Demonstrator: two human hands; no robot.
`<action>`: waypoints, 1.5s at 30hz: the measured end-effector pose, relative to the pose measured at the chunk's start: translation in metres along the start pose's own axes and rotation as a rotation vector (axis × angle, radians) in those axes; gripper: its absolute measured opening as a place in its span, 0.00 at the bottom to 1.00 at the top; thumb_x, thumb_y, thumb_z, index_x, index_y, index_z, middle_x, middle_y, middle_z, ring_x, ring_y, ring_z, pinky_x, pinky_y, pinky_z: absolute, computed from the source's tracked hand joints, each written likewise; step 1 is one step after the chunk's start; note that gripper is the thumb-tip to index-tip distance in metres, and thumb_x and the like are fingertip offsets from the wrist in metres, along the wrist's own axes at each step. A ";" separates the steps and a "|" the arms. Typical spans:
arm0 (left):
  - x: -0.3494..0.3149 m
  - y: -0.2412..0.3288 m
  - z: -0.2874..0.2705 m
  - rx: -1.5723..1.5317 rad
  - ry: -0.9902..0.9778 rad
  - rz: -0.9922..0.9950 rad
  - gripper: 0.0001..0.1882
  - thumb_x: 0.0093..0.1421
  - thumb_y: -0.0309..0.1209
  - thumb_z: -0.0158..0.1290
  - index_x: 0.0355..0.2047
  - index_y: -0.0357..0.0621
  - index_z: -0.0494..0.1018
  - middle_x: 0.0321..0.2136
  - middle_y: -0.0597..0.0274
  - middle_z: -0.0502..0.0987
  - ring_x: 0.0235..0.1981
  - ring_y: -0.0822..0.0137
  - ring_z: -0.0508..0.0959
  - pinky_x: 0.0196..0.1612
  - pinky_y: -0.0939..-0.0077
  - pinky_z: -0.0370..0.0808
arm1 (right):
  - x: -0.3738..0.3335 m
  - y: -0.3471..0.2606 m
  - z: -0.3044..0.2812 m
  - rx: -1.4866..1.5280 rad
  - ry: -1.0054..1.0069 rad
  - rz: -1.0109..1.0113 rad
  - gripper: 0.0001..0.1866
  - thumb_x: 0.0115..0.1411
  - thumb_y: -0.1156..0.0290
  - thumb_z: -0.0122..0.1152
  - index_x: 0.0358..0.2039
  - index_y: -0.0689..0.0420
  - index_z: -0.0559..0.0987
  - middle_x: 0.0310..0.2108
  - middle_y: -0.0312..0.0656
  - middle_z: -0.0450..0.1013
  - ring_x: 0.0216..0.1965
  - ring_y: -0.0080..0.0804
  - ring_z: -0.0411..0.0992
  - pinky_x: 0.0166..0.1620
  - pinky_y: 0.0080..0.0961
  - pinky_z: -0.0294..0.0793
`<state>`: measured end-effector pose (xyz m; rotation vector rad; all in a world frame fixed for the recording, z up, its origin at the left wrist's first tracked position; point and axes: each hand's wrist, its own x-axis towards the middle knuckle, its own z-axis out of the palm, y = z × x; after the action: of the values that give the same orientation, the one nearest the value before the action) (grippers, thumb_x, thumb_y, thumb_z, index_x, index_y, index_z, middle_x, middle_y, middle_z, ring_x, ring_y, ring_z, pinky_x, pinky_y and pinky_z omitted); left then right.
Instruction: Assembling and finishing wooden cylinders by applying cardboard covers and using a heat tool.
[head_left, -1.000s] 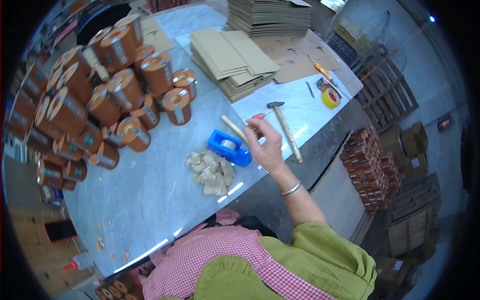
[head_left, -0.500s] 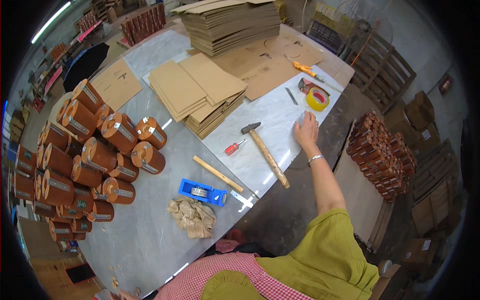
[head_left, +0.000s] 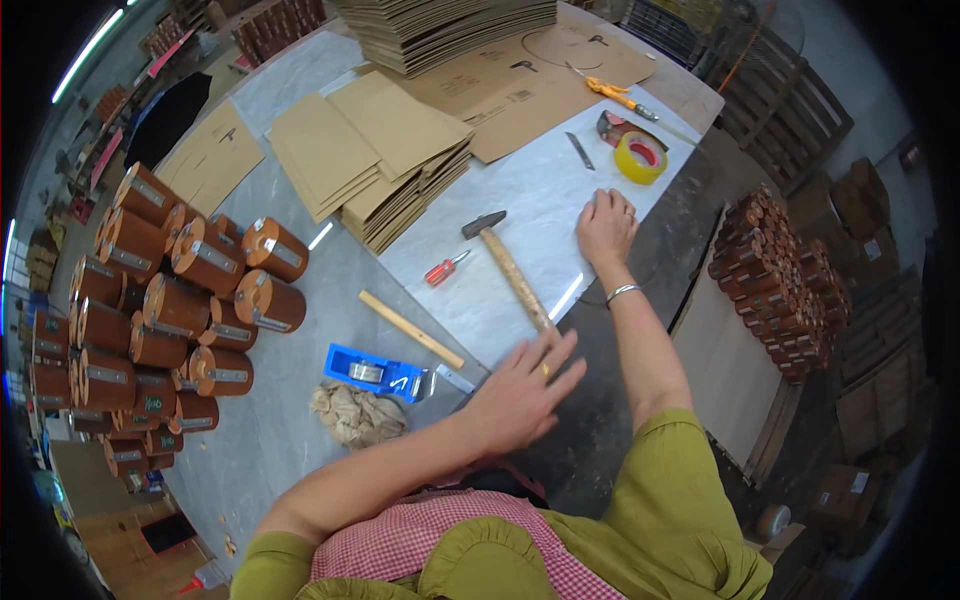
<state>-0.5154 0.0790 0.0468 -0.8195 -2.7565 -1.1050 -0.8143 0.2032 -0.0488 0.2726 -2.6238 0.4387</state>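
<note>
My left hand (head_left: 518, 392) reaches over the table's near edge, fingers spread and holding nothing. Its fingertips are by the handle end of a hammer (head_left: 515, 277), which lies on the pale table; whether they touch cannot be told. My right hand (head_left: 607, 228) rests on the table's right edge, fingers slightly apart, with nothing seen in it. Just beyond it lies a roll of yellow tape (head_left: 640, 158). A small red screwdriver (head_left: 446, 268) is left of the hammer. Nearer me are a wooden stick (head_left: 411, 330), a blue tape dispenser (head_left: 372, 372) and a crumpled beige cloth (head_left: 358, 414).
Stacked reddish-brown cylinders (head_left: 175, 305) with metal strips fill the table's left. Flat cardboard pieces (head_left: 370, 150) lie at mid-table, with a taller cardboard stack (head_left: 450, 35) behind. Orange-handled pliers (head_left: 612, 92) and a thin blade (head_left: 579, 151) lie far right. More cylinders (head_left: 775, 285) stand beyond the right edge.
My left hand has come up from the lower left edge to the hammer's handle end. My right hand stays at the table's edge. The whole view has shifted slightly.
</note>
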 end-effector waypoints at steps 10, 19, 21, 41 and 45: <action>0.029 -0.055 0.033 0.486 -0.027 -0.238 0.42 0.54 0.26 0.57 0.71 0.55 0.61 0.74 0.45 0.51 0.76 0.42 0.49 0.70 0.36 0.55 | 0.015 0.034 -0.001 0.491 0.242 0.013 0.16 0.58 0.78 0.55 0.48 0.62 0.75 0.51 0.53 0.72 0.57 0.53 0.69 0.59 0.46 0.67; 0.036 -0.052 0.034 0.479 -0.104 -0.267 0.41 0.55 0.28 0.57 0.71 0.57 0.63 0.74 0.46 0.53 0.75 0.41 0.51 0.69 0.34 0.55 | 0.173 0.151 0.026 0.403 0.530 0.074 0.17 0.66 0.71 0.52 0.51 0.66 0.78 0.47 0.59 0.77 0.51 0.58 0.75 0.54 0.45 0.73; 0.036 -0.053 0.034 0.484 -0.107 -0.274 0.40 0.55 0.28 0.57 0.71 0.58 0.63 0.74 0.46 0.53 0.75 0.41 0.52 0.69 0.34 0.55 | 0.195 0.163 0.033 0.338 0.104 0.201 0.24 0.69 0.55 0.52 0.44 0.66 0.83 0.40 0.57 0.81 0.42 0.53 0.81 0.49 0.42 0.79; 0.040 -0.047 0.030 0.430 -0.178 -0.334 0.37 0.60 0.29 0.56 0.70 0.64 0.63 0.74 0.54 0.55 0.74 0.45 0.54 0.70 0.37 0.54 | 0.258 0.206 0.096 0.243 0.387 0.165 0.28 0.71 0.55 0.49 0.66 0.56 0.71 0.67 0.51 0.66 0.66 0.53 0.65 0.67 0.43 0.64; 0.037 -0.050 0.031 0.440 -0.163 -0.366 0.37 0.60 0.29 0.56 0.70 0.64 0.63 0.73 0.54 0.55 0.74 0.46 0.53 0.70 0.37 0.54 | 0.244 0.165 0.091 -0.105 0.120 0.247 0.26 0.70 0.52 0.51 0.65 0.45 0.73 0.69 0.43 0.65 0.61 0.56 0.69 0.64 0.45 0.66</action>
<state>-0.5676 0.0857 0.0014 -0.3736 -3.1904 -0.4318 -1.1082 0.2966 -0.0525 -0.1099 -2.5600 0.3832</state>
